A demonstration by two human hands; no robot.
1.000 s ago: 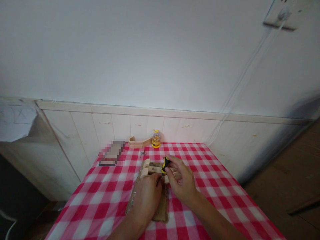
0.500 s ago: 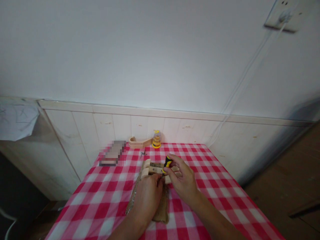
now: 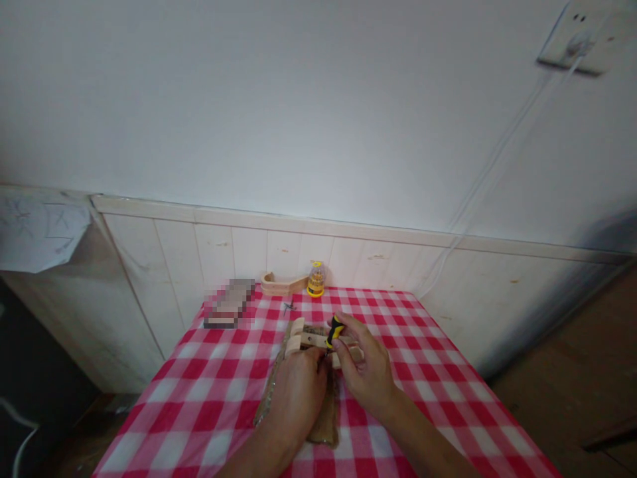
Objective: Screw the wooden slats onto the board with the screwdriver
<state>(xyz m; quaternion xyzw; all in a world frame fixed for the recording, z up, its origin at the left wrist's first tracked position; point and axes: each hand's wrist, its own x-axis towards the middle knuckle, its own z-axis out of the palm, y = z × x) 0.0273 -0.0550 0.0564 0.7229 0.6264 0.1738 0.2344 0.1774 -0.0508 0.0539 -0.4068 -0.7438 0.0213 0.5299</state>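
Observation:
In my right hand [image 3: 368, 362] is a yellow and black screwdriver [image 3: 336, 329], its handle pinched between thumb and fingers and its shaft pointing down. My left hand [image 3: 303, 378] is closed at the screwdriver's lower end, beside the light wooden assembly [image 3: 314, 339]. What its fingertips pinch there, if anything, is hidden. Dark holes or screws show in the assembly's crosspiece, and curved wooden ends rise on its left. Under it lies a brown, plastic-covered pad or packet [image 3: 326, 425], partly covered by my left hand and forearm.
A red and white checked cloth [image 3: 418, 425] covers the table. Near the wall stand a curved wooden piece [image 3: 283, 285] and a clear, yellow-based bit case [image 3: 316, 280]. Several small dark metal pieces [image 3: 288, 307] lie before them. A pixelated flat object [image 3: 231, 302] sits back left.
The view has shifted slightly, so everything sits a little further right. My right hand still grips the screwdriver, and my left hand keeps its place at the wooden assembly.

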